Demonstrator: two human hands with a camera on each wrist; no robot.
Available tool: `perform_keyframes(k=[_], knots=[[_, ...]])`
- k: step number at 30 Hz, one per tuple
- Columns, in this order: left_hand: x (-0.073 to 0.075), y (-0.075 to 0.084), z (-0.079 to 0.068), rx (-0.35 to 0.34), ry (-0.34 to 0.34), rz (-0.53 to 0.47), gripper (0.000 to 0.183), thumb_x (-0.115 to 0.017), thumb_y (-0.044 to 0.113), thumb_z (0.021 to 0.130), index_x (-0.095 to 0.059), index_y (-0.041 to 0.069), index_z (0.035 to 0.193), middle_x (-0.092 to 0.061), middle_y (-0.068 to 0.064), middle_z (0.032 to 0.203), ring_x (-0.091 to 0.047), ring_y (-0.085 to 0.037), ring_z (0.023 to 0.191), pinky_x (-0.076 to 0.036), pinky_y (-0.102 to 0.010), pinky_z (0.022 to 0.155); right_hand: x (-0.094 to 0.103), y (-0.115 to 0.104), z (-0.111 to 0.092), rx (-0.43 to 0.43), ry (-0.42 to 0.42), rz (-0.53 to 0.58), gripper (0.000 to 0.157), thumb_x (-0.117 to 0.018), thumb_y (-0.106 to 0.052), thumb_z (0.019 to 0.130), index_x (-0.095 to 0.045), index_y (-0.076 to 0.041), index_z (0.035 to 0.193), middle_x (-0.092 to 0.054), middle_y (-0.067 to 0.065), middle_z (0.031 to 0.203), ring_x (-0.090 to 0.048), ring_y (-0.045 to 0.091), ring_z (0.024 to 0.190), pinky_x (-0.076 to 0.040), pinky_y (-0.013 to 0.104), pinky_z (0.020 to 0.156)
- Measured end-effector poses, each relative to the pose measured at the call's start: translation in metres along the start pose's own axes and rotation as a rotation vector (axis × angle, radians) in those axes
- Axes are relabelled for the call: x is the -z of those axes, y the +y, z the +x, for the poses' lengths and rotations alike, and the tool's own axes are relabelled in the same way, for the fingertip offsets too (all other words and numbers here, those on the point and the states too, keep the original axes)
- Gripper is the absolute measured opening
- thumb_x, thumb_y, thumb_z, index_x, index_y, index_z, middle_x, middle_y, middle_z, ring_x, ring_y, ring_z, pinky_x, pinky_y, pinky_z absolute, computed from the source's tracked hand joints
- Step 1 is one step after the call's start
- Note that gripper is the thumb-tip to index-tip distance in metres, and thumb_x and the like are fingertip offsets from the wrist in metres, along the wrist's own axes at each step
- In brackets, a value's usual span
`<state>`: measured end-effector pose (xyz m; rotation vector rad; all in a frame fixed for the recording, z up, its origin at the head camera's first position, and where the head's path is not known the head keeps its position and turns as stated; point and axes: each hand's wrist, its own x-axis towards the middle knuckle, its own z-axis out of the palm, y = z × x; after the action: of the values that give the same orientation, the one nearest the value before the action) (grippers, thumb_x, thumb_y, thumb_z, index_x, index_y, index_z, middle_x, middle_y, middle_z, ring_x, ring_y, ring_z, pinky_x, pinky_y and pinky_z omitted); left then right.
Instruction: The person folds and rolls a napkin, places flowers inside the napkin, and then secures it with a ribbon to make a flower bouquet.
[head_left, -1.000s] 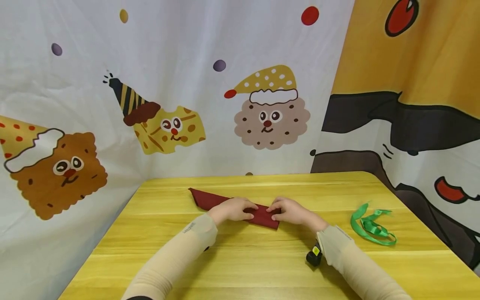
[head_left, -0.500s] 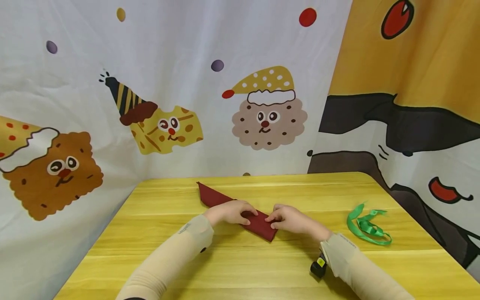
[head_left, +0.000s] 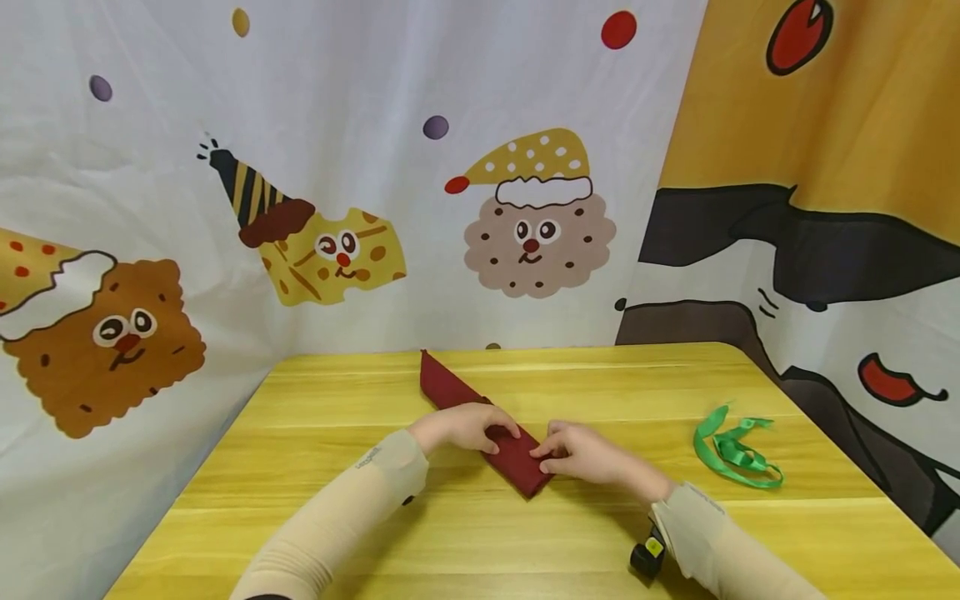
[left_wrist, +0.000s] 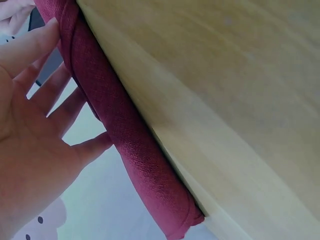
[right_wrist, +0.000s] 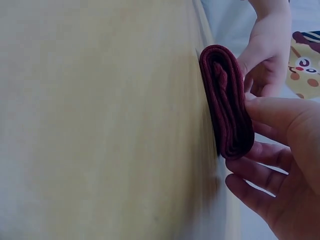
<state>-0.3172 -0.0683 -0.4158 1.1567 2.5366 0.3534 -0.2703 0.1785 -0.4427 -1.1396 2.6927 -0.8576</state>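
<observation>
A dark red cloth point(head_left: 516, 468), rolled into a flat strip, lies slantwise on the wooden table, its pointed end toward the back left. My left hand point(head_left: 468, 427) holds it around the middle; in the left wrist view the thumb is on one side of the roll point(left_wrist: 132, 132) and the fingers are along the other edge. My right hand point(head_left: 588, 452) grips the near right end between thumb and fingers. Seen end-on in the right wrist view, that end point(right_wrist: 227, 107) shows several flat, wound layers.
A loosely curled green ribbon point(head_left: 738, 454) lies on the table point(head_left: 360, 533) to the right of my right hand. A patterned curtain point(head_left: 360, 100) hangs behind the table. The right wrist carries a small black device point(head_left: 647, 558).
The cloth has turned on the table: its pointed end swung back and right, its near end came toward me. My right hand moved slightly nearer with it, while the left stayed about in place.
</observation>
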Motion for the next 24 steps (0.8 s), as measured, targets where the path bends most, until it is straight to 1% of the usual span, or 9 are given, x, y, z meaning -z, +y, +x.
perform_keyframes(k=[3,6,14,20,24], knots=[[-0.001,0.002,0.000,-0.031,-0.002,0.016,0.036,-0.067,0.011,0.091,-0.064,0.023,0.125,-0.056,0.008,0.132,-0.046,-0.011,0.127,-0.035,-0.030,0.104,-0.001,-0.003,-0.004,0.005,-0.007,0.041,0.022,-0.072,-0.019,0.089,-0.075,-0.008,0.108,-0.049,-0.006,0.081,-0.044,0.006,0.072,-0.041,0.023,0.064],[-0.003,0.005,0.000,-0.045,-0.005,0.025,0.037,-0.066,0.007,0.091,-0.064,0.023,0.124,-0.056,0.009,0.131,-0.046,-0.010,0.126,-0.036,-0.029,0.104,-0.002,-0.007,-0.006,0.022,-0.011,0.075,0.022,-0.072,-0.018,0.089,-0.076,-0.007,0.107,-0.050,-0.008,0.082,-0.046,0.007,0.073,-0.042,0.023,0.065],[-0.005,0.013,-0.003,-0.046,-0.008,0.044,0.040,-0.066,-0.001,0.088,-0.064,0.023,0.120,-0.058,0.010,0.126,-0.049,-0.007,0.121,-0.038,-0.026,0.100,-0.007,-0.012,-0.010,0.043,-0.039,0.125,0.022,-0.069,-0.022,0.091,-0.076,-0.008,0.107,-0.049,-0.011,0.081,-0.044,0.005,0.073,-0.042,0.023,0.065],[-0.006,0.014,-0.005,-0.070,-0.004,0.065,0.041,-0.066,-0.003,0.087,-0.065,0.023,0.119,-0.059,0.010,0.123,-0.051,-0.006,0.116,-0.039,-0.024,0.097,-0.010,-0.016,-0.010,0.073,-0.045,0.138,0.020,-0.068,-0.020,0.092,-0.076,-0.008,0.106,-0.049,-0.012,0.081,-0.044,0.004,0.074,-0.042,0.023,0.067],[-0.006,0.014,-0.009,-0.084,-0.004,0.060,0.041,-0.066,-0.003,0.088,-0.066,0.023,0.120,-0.056,0.005,0.133,-0.048,-0.010,0.124,-0.037,-0.027,0.102,-0.012,-0.017,-0.009,0.086,-0.042,0.168,0.018,-0.069,-0.018,0.091,-0.077,-0.009,0.104,-0.051,-0.012,0.082,-0.044,0.004,0.074,-0.043,0.022,0.067]])
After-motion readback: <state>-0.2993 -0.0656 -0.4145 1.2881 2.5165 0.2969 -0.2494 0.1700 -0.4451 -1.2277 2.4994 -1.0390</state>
